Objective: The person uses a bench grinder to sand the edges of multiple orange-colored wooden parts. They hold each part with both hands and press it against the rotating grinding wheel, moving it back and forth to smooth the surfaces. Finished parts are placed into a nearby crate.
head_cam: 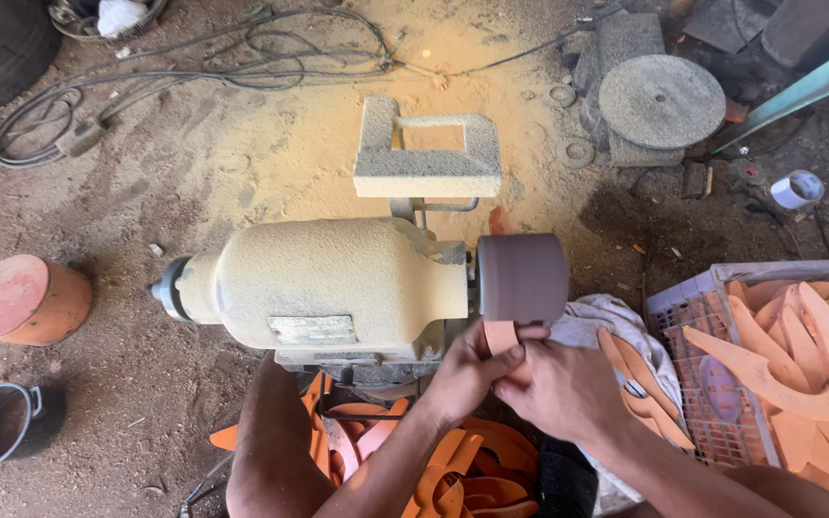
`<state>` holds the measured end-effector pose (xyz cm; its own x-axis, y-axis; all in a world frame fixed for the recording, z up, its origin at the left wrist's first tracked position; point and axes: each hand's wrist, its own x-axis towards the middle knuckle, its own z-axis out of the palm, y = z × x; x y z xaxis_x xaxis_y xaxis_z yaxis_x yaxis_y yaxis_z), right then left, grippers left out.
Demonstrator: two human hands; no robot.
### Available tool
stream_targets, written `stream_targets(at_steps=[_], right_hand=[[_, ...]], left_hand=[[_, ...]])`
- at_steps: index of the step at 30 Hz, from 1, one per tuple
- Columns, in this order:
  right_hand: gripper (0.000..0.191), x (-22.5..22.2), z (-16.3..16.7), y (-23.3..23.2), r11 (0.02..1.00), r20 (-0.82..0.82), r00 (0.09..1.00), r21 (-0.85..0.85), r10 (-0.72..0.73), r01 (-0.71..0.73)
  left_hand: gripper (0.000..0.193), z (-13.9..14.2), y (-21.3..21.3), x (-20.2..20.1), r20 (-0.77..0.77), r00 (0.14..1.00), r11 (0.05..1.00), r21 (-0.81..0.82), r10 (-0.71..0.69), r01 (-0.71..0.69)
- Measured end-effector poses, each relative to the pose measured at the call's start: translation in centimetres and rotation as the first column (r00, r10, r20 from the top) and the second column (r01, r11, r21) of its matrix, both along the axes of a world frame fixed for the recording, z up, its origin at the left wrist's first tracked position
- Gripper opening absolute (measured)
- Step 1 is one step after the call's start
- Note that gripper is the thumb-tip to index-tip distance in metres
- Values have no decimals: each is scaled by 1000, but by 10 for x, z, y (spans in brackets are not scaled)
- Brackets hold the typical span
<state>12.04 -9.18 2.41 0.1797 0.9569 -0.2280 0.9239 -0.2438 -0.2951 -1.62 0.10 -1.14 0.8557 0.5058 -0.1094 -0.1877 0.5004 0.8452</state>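
Note:
A dust-covered bench grinder motor [328, 283] sits on the dirt floor with a brown sanding drum [522, 276] on its right shaft. My left hand [467, 369] and my right hand [558, 388] together grip a thin orange wooden piece [501, 336] and press its upper end against the underside of the drum. Most of the piece is hidden by my fingers. My bare knee [275, 451] is below the motor.
A plastic crate [683, 307] with several orange wooden pieces stands at right; more orange pieces [472, 470] lie under my arms. A white cloth [597, 321], round stone disc [662, 101], cables [194, 67], orange drum [26, 299] and black pot [2, 422] surround the grinder.

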Motion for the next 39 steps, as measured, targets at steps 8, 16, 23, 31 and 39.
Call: stream_targets(at_steps=[8,16,23,31,39], right_hand=[[45,-18,-34,-61,998,-123,991,43,56,-51],[41,-25,-37,-74,996,-249,965,-15,84,-91],[40,-4,-16,-27,1000,-131,991,0,-9,9],[65,-12,-34,-41,982,-116,991,183,69,-47],[34,-24,-59,-86,978,-250,953,-73,173,-196]], left_hand=[[40,-30,-53,-32,-9,996,991,-106,-86,85],[39,-32,-69,-42,14,991,980,-152,-132,132],[38,-8,-16,-13,7,997,997,26,-74,73],[41,-15,-28,-20,-60,990,992,-15,-127,126],[43,-48,-74,-47,4,981,970,-147,-193,191]])
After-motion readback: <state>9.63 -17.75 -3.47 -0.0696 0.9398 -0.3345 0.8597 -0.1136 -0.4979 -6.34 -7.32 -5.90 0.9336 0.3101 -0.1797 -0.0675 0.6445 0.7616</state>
